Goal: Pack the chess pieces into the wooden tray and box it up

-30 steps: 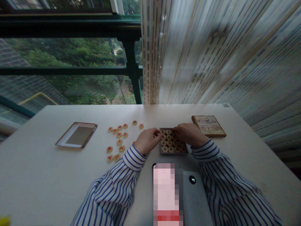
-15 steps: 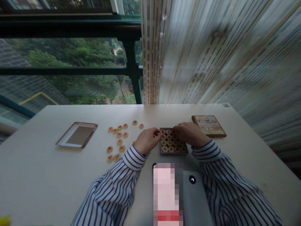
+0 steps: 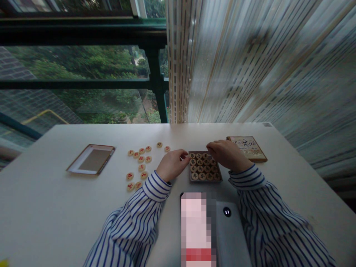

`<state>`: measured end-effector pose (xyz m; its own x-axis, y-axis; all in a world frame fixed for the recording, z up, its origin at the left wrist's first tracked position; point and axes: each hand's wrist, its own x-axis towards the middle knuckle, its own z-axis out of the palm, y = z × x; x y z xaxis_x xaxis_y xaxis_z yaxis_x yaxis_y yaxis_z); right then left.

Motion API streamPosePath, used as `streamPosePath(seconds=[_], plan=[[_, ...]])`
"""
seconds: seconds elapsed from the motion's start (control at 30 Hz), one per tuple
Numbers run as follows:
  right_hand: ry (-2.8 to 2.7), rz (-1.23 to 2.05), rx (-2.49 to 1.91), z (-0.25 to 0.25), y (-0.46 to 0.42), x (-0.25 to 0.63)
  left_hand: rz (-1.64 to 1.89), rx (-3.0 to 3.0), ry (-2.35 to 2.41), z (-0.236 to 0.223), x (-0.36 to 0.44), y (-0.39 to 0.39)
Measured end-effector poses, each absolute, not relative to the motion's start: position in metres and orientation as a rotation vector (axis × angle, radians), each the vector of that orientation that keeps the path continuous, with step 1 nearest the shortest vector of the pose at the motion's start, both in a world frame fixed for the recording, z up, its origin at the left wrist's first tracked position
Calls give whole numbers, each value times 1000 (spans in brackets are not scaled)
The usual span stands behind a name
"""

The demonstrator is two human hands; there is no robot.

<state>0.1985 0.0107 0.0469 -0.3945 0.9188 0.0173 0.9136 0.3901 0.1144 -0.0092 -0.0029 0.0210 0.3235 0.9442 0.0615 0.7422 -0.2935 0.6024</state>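
Black-lettered xiangqi pieces (image 3: 202,176) fill most of a box (image 3: 206,181); left hand (image 3: 172,165) at its nine o'clock, right hand (image 3: 229,154) at two, fingers curled, any pinch indiscernible. A careless knock against the box could dislodge pieces.

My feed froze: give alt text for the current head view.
The left hand is at the left edge of a small tray holding rows of round, dark-marked pieces; the right hand hides its far right corner. Loose, mostly red-marked pieces lie on the white table to the left, a shallow open box farther left, and a flat box at right.
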Motion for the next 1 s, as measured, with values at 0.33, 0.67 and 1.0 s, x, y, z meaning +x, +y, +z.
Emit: streamPosePath(seconds=[0.33, 0.67, 1.0], plan=[[2661, 218, 1748, 48, 10, 200, 643, 2137, 1534, 37, -22, 0], [2672, 188, 1760, 49, 9, 197, 651, 2101, 1594, 47, -31, 2], [2835, 125, 1759, 55, 4, 192, 763, 2053, 1738, 53, -62, 13]])
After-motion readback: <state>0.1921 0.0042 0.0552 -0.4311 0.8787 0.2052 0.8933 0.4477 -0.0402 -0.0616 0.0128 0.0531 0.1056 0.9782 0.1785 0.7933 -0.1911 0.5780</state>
